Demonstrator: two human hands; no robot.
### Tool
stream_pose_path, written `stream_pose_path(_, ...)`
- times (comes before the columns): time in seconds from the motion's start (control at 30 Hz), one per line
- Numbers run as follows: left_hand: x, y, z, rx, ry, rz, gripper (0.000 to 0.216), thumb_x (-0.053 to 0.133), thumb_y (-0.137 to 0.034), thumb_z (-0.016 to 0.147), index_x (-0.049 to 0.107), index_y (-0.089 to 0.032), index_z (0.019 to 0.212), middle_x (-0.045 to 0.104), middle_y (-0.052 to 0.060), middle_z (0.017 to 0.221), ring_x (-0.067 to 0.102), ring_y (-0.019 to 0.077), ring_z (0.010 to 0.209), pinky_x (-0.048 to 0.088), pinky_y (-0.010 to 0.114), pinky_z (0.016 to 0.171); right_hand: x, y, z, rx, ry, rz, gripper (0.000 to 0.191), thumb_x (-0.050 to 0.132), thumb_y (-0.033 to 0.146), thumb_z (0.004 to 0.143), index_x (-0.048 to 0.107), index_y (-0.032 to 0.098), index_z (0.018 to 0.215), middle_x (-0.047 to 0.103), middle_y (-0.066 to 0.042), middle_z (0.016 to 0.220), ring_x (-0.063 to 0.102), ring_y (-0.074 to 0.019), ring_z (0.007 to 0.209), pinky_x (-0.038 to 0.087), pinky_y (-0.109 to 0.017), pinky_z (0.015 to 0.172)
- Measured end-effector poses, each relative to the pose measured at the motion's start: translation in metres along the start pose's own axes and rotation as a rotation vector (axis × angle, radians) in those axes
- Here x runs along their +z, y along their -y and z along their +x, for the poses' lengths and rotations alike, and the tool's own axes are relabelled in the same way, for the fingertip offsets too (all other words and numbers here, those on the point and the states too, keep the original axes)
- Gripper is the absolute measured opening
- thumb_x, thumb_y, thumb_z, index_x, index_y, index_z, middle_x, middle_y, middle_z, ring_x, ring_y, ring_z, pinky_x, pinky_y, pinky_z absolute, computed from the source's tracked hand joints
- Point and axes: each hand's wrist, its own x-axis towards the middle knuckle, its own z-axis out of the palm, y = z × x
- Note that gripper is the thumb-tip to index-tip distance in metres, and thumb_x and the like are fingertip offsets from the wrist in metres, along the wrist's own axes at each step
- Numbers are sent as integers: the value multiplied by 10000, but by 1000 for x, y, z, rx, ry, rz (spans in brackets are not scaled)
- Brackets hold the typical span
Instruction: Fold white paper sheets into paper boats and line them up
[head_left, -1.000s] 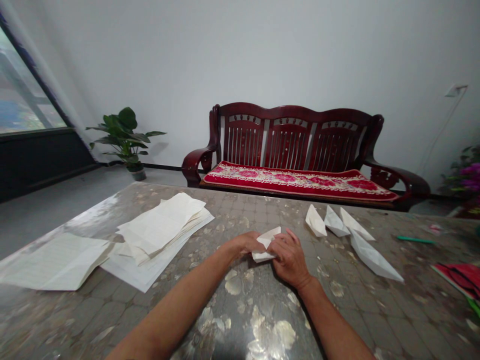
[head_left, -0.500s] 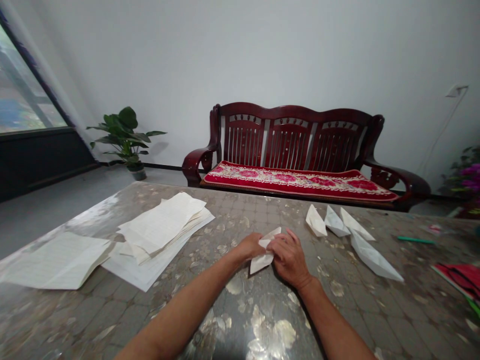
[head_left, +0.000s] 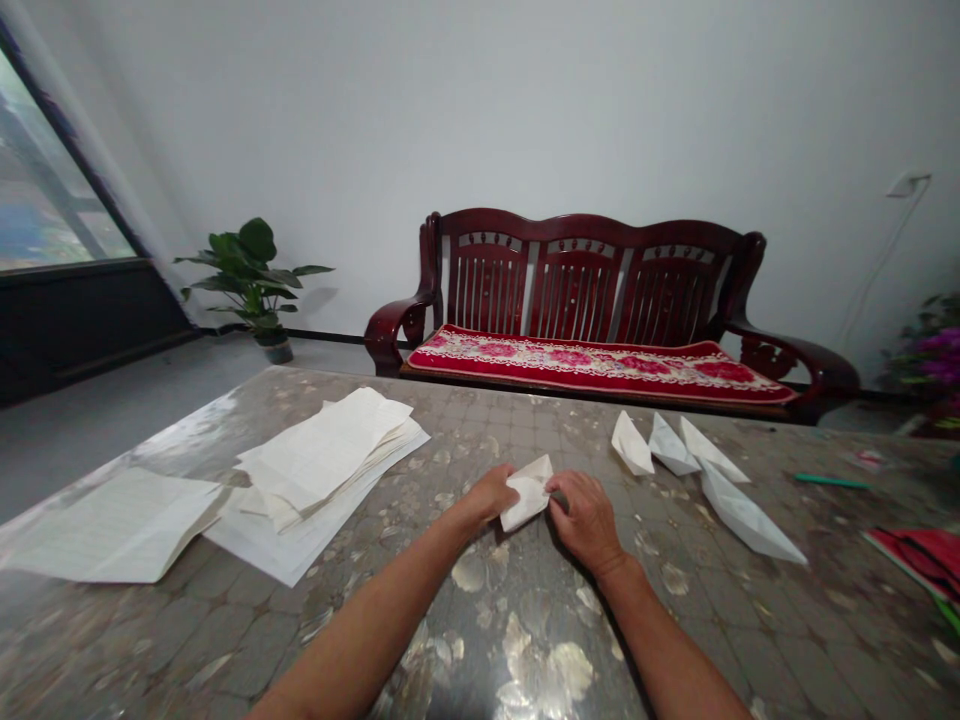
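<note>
A small folded piece of white paper (head_left: 527, 494) is held just above the patterned table (head_left: 525, 640) between both hands. My left hand (head_left: 489, 493) pinches its left side with closed fingers. My right hand (head_left: 586, 518) grips its right side, fingers curled. Three finished white paper boats lie to the right: one (head_left: 631, 442) nearest, a second (head_left: 670, 446) beside it, and a long one (head_left: 742, 512) further right.
A stack of white sheets (head_left: 322, 460) and a creased sheet (head_left: 120, 525) lie at the left. A green pen (head_left: 831, 482) and red paper (head_left: 922, 560) sit at the right. Beyond the table stand a wooden bench (head_left: 600, 300) and a potted plant (head_left: 251, 275).
The folded paper has turned and been drawn into a smaller, more compact shape between my hands. My right hand has slid slightly right, off the top of the paper.
</note>
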Motion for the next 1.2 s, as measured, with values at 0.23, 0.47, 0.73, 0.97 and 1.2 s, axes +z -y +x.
stream_pose_path(0.23,0,0,-7,45,-43,133,389,528,-75,764,628,-150,1132,713,101,1063,646,232,963,451,257,760,-2,-3,0,-22,170,136,72,561,210,901,589,225,836,642,-28,846,572,-191,826,423,-301,769)
stream_pose_path(0.47,-6,-3,-13,156,9,238,369,527,-166,799,655,-148,1146,705,127,1130,641,274,1033,454,312,871,-2,-1,-1,-113,197,204,144,516,250,958,655,228,933,667,-54,916,599,-190,875,464,-306,793)
stream_pose_path(0.73,-19,-6,-12,194,174,-26,345,635,-177,683,702,-125,1018,695,15,793,592,160,695,410,213,583,-2,-1,1,-214,197,79,278,463,113,919,704,240,980,611,-41,859,537,-177,819,403,-276,736)
stream_pose_path(0.97,-9,1,-7,190,83,32,442,715,-244,644,693,-139,1073,732,59,905,639,210,793,450,237,652,0,3,2,-257,219,-82,208,531,99,888,694,229,893,573,-36,839,491,-177,805,347,-279,721)
stream_pose_path(1.2,-2,10,0,135,-36,212,418,582,-147,698,665,-166,1108,732,90,1030,661,249,933,472,286,779,-2,-1,2,-192,213,-53,226,552,42,839,682,228,839,558,-28,843,494,-165,798,365,-261,720)
